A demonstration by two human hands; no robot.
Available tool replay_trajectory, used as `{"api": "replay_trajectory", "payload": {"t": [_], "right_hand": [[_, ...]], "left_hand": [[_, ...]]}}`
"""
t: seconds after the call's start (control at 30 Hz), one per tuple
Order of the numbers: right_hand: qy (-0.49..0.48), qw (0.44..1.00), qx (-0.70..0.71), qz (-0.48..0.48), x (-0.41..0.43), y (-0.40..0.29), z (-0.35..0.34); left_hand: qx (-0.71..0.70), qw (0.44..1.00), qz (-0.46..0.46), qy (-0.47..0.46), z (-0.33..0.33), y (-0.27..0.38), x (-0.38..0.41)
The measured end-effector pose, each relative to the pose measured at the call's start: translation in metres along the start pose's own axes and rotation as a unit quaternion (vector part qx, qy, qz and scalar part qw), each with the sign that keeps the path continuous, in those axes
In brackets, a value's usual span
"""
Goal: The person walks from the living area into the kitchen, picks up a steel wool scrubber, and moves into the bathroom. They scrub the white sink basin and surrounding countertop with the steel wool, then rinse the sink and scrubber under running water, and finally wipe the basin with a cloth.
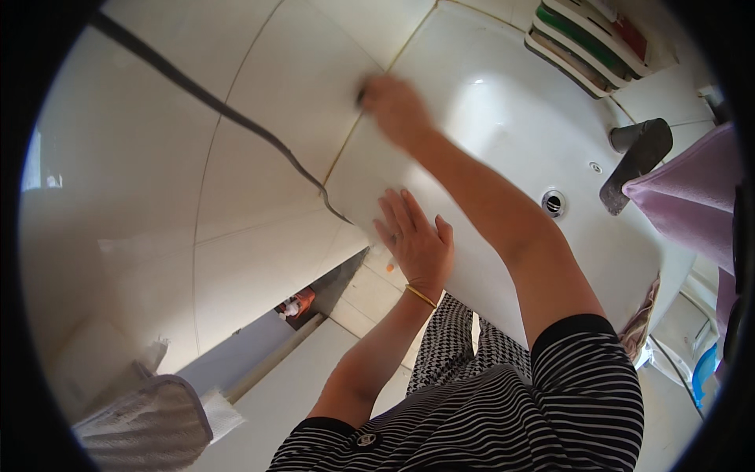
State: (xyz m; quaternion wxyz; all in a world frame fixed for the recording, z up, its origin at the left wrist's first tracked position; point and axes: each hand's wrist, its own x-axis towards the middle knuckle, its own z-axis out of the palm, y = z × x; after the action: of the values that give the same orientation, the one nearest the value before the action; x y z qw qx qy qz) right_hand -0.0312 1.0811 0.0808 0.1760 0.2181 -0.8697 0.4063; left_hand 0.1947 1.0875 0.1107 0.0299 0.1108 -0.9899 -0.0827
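A white washbasin (507,153) with a metal drain (553,203) lies before me. My right hand (398,109), blurred, is closed around a small dark object (362,93) at the basin's left rim, by the joint with the tiled wall; what the object is, I cannot tell. Nearer to me, my left hand (416,239) rests flat on the basin's near left edge, fingers spread, a gold-coloured bracelet on the wrist. A dark cable (259,130) runs along the white tiles and ends near the left fingertips.
At the basin's right side stand a dark faucet (634,159) and a hanging pink cloth (690,189). A white rack (584,47) with green and red items sits at the far corner. A grey-brown towel (147,425) hangs at the lower left.
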Motion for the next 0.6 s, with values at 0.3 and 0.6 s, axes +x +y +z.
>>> {"api": "replay_trajectory", "payload": {"t": [0.3,0.6], "right_hand": [[-0.198,0.966,0.015,-0.165,-0.055,-0.061,0.029],[-0.216,0.954,-0.205,-0.048,-0.055,-0.111,0.015]], "left_hand": [[-0.003,0.999,0.033,-0.037,0.010,-0.012,-0.006],[-0.395,0.917,-0.028,0.042,0.039,-0.030,-0.016]]}}
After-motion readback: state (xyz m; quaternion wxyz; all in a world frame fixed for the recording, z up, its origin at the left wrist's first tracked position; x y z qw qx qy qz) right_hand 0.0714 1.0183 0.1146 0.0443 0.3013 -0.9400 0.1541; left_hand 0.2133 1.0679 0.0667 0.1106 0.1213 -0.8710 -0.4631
